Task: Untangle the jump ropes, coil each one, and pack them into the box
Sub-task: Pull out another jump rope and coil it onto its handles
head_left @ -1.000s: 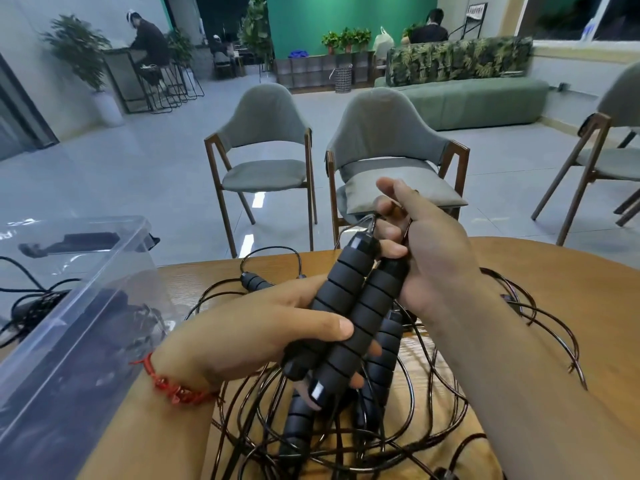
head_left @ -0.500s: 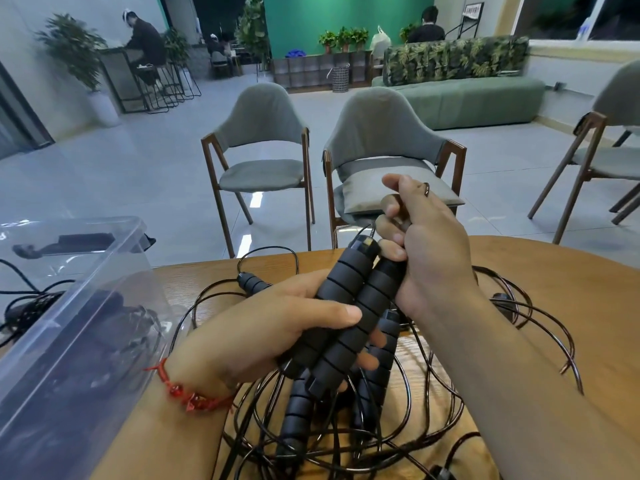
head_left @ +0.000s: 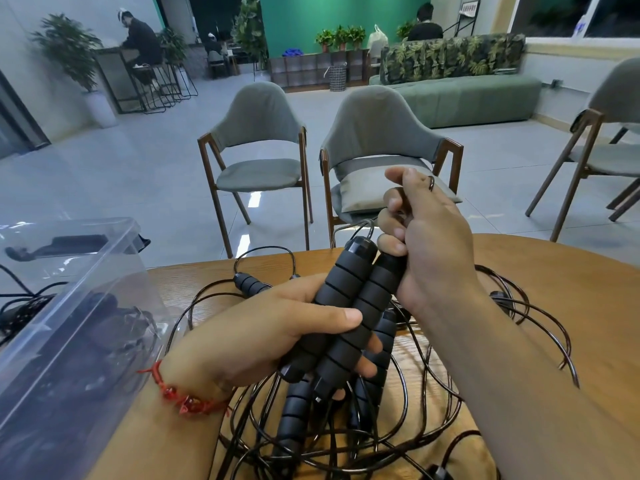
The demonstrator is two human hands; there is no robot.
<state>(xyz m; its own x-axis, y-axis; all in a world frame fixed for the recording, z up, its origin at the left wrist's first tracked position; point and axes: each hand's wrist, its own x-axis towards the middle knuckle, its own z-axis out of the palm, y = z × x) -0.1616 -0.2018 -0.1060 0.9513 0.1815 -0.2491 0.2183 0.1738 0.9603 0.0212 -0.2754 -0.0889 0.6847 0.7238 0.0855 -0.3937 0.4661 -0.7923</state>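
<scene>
- Gripping the pair of handles (head_left: 346,306) side by side in the left hand (head_left: 277,334), thumb laid across the front and fingers curled round from behind
- Closing the right hand (head_left: 433,244) at the top end of the pair, fingers curled tight, seemingly on the cord (head_left: 360,225) leaving the caps; cannot tell the amount of cord inside the fist
- Judged as the start of coiling one rope, with both handles matched and the cord yet to be drawn free
- Squeeze the pair firmly and hold the caps level, to feed both runs of cord out alike
- Pull up and away from the pair in short draws rather than one long haul, to avoid tightening knots in the thin, springy cord
- Watch the tangle (head_left: 433,393) under and to the right of the pair, and stop at any snag to lift the crossing loop off
- Mind the loose handles (head_left: 294,410) lying just below the pair and another handle (head_left: 249,284) to the left of the pair, likely to be dragged along by any cord crossing the one in hand
- Wind loops wide and even close above the pair, then lock with a last wrap round the foam
- Work low over the wooden table (head_left: 554,271) beneath the pair, to let slack settle flat
- Finish at the clear box (head_left: 86,306) well to the left of the pair, apparently with dark ropes inside already
</scene>
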